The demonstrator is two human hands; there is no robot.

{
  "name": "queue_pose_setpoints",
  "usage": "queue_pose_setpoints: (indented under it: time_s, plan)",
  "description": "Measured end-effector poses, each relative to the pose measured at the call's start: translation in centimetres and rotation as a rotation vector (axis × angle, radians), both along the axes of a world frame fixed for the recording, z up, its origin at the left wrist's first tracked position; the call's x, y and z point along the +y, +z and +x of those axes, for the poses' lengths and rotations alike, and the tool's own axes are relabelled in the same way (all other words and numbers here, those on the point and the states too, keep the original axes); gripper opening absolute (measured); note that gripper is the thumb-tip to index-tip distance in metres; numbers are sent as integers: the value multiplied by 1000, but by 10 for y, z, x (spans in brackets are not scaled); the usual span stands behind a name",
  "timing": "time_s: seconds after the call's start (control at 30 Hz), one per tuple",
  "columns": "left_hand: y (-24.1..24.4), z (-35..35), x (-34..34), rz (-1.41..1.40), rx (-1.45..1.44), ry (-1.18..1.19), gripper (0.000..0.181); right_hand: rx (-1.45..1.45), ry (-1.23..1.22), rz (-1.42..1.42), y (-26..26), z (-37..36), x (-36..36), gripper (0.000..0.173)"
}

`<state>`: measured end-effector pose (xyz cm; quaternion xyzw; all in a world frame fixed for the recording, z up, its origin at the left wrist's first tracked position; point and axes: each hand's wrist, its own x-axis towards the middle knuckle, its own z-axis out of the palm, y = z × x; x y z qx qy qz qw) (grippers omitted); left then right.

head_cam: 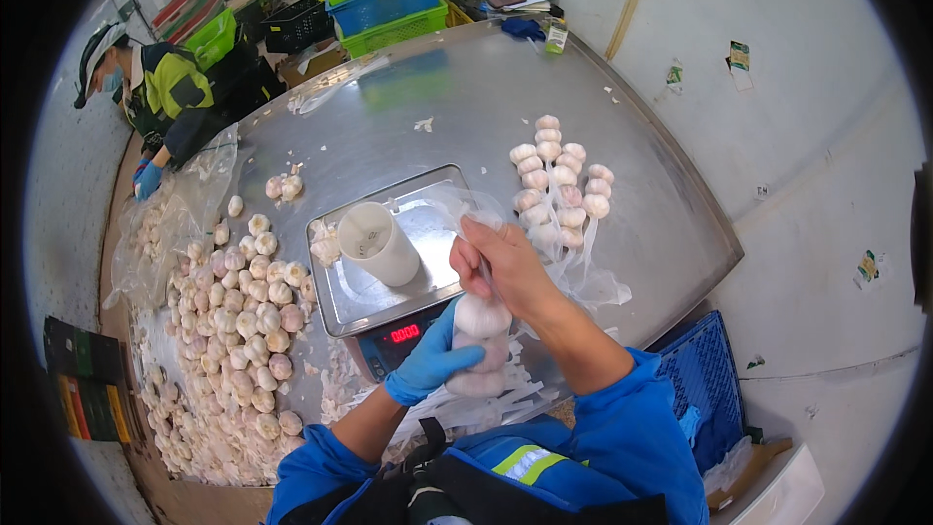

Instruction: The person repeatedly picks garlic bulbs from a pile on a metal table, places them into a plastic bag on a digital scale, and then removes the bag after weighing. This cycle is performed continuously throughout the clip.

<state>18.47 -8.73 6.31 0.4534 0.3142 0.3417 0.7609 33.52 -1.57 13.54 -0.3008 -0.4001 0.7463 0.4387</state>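
My left hand [435, 357], in a blue glove, grips a white mesh sleeve of garlic bulbs [481, 346] stacked in a column. Above them, my bare right hand [496, 262] pinches the gathered upper end of the mesh. Just beyond my hands, a white plastic cup [379, 244] stands on the steel tray [335, 306] of a digital scale [386, 339] with a lit red display. Many loose garlic bulbs [248, 321] are heaped to the left. Several netted columns of garlic [565, 182] lie on the right.
The steel table [474, 102] carries scattered garlic skins and, near me, white mesh strips [525, 390]. A clear plastic bag [175, 226] lies at the left, beside a co-worker [164, 87]. Stacked crates [386, 0] stand behind the table; a blue crate [703, 372] stands at the right.
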Motion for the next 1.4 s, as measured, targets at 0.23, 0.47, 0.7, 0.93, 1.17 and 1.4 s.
queue_pose_setpoints:
  time_s: [0.23, 0.47, 0.7, 0.93, 1.17, 1.4]
  plan:
    - [-14, -5, -3, 110, 20, 84, 64, -508, -290, 300, 0, 84, 48, 47]
    - [-53, -21, -45, -63, 209, -132, 31, -1709, -547, 726, -69, 175, 195, 40]
    - [-125, -63, -109, 690, 935, -344, 27, -2056, -115, 1002, -226, 223, 173, 21]
    - [-166, -65, -116, 516, 756, 22, 19, -1248, -623, 623, -159, 154, 45, 22]
    - [-93, -81, -93, -46, 392, 243, 14, -436, 757, -249, -144, 33, -103, 37]
    - [-68, -96, -106, -22, 491, 248, 12, 57, 162, -446, -175, -33, -130, 25]
